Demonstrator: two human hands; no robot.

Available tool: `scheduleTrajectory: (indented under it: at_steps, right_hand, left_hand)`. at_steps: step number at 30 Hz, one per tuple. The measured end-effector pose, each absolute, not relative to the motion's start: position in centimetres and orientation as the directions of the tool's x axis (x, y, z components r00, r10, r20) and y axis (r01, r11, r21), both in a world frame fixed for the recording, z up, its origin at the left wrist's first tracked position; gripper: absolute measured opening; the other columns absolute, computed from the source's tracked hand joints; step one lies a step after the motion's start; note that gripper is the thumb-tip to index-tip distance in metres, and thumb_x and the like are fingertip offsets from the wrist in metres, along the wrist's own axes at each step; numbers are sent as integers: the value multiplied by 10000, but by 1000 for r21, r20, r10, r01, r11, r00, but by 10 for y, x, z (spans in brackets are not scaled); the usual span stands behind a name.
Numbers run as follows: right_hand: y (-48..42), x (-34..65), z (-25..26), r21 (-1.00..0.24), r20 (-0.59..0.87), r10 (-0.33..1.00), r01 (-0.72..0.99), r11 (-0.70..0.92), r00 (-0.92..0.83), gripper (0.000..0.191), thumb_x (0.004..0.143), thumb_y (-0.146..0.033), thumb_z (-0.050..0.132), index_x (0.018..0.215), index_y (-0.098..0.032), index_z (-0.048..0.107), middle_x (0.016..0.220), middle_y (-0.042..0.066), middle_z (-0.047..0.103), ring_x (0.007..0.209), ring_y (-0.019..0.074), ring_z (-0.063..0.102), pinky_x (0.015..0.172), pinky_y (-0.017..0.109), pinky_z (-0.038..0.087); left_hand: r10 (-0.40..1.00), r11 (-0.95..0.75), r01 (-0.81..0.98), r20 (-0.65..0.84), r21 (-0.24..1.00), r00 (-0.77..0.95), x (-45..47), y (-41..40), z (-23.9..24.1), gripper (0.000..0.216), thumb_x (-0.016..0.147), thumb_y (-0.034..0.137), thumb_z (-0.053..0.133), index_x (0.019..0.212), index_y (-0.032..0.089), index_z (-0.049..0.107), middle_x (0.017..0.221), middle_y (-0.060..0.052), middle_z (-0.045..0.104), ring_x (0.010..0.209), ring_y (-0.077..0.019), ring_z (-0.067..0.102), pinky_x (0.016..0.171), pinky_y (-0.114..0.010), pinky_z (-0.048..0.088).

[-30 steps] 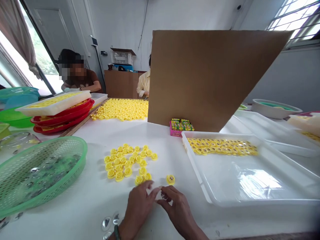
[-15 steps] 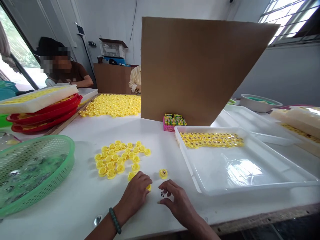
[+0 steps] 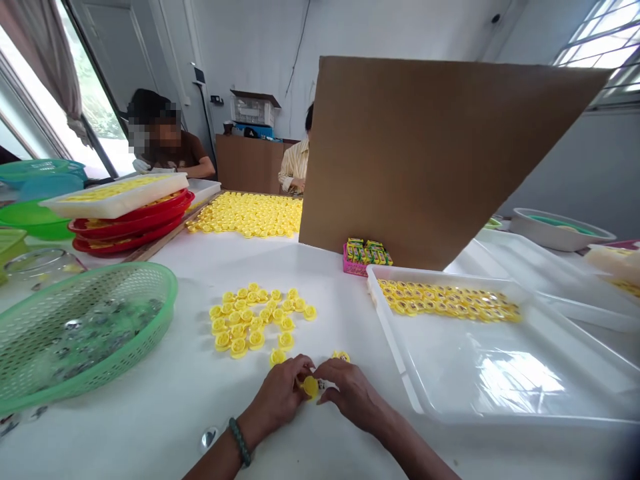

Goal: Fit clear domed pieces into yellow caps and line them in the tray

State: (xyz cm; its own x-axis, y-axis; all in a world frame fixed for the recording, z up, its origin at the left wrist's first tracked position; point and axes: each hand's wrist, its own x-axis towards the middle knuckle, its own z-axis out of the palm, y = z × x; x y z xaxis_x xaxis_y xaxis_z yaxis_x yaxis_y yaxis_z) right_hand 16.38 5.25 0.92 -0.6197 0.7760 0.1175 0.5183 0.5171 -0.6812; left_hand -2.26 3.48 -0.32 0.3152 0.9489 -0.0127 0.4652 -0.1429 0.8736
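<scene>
My left hand [image 3: 280, 397] and my right hand [image 3: 350, 393] meet low in the middle of the white table. The left fingers pinch a small yellow plastic cap [image 3: 310, 386]. The right fingers are closed against it on a tiny clear piece [image 3: 321, 385] that I cannot make out well. A cluster of several yellow caps [image 3: 255, 319] lies just beyond the hands, with one loose cap [image 3: 341, 356] close to the right knuckles.
A green mesh basket [image 3: 75, 333] of clear pieces sits at the left. A white tray [image 3: 500, 360] with rows of yellow caps is at the right. Behind stand a cardboard sheet [image 3: 435, 160], a pink box [image 3: 365, 257], stacked red trays [image 3: 130, 223] and two seated people.
My left hand picked a yellow cap from the table and both hands came together over it. The view shifted slightly.
</scene>
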Motion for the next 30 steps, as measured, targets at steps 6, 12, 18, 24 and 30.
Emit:
scheduleTrajectory:
  at_steps: [6,12,18,24,30]
  right_hand:
    - [53,159,13,-642,97,737,524,560,-669,312,722,-17,579,935,-235,642,890,10,639,862,169,569,756,257,426]
    - [54,158,11,-628,108,726,519,580,-679,315,733,-40,601,958,-253,659,878,12,624,866,170,555,767,266,421]
    - [54,159,10,-682,85,776,531,503,-626,292,718,-65,622,942,-250,659,886,4,630,830,164,585,740,252,439]
    - [51,157,5,-587,95,790,606,536,-606,385,679,6,602,956,-255,659,838,-4,621,777,152,581,677,224,421]
    - [52,157,10,-630,72,793,589,506,-604,344,687,-25,637,943,-253,664,849,-9,621,790,148,580,687,219,429]
  left_hand:
    - [938,-47,317,-67,947,340,-25,39,-7,435,637,85,490,1050,219,513,836,12,704,711,-162,609,664,-234,425]
    - [949,-72,340,-40,938,313,-23,42,-13,372,650,100,493,1003,204,552,792,-5,699,700,-166,617,656,-233,434]
    - [953,-86,381,-35,920,299,-21,44,-13,360,648,99,478,975,204,585,765,1,693,682,-160,607,633,-229,421]
    - [956,62,208,-118,976,269,-18,39,-12,383,669,122,472,1040,188,539,821,-16,697,753,-171,627,698,-251,452]
    - [961,220,152,-241,964,137,-8,36,-13,277,654,229,605,921,168,565,821,-52,694,756,-208,640,696,-294,474]
